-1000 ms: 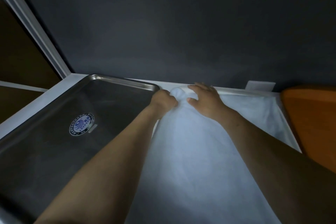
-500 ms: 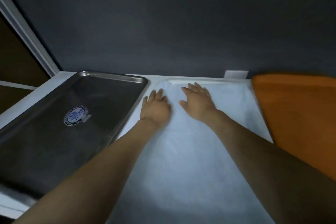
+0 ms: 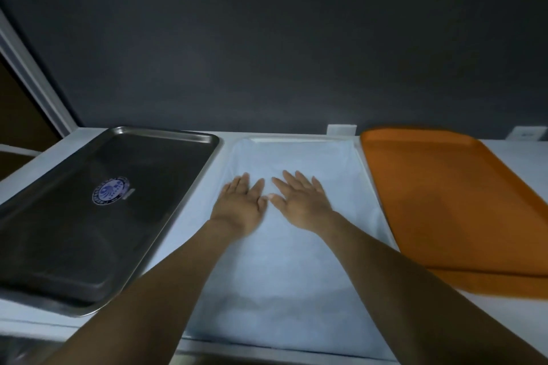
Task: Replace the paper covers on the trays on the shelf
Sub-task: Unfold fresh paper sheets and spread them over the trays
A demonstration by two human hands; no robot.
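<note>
A white paper cover [image 3: 284, 281] lies spread over the middle tray [image 3: 299, 138] on the shelf, hiding all but the tray's far rim. My left hand [image 3: 241, 204] and my right hand [image 3: 299, 200] lie flat on the paper side by side, fingers straight and pointing away from me, thumbs almost touching. To the left sits a bare steel tray [image 3: 184, 187] with a round blue sticker [image 3: 111, 190]. An orange tray [image 3: 444, 201] sits to the right, also with no paper on it.
The white shelf [image 3: 516, 320] runs along a dark grey wall [image 3: 267, 38]. Two small white brackets [image 3: 341, 129] stand against the wall behind the trays. A white frame post [image 3: 32, 77] rises at the far left.
My left hand let go of the bunched far corner of the paper. Both hands flattened and slid back toward me over the sheet. The view pulled back, showing all three trays.
</note>
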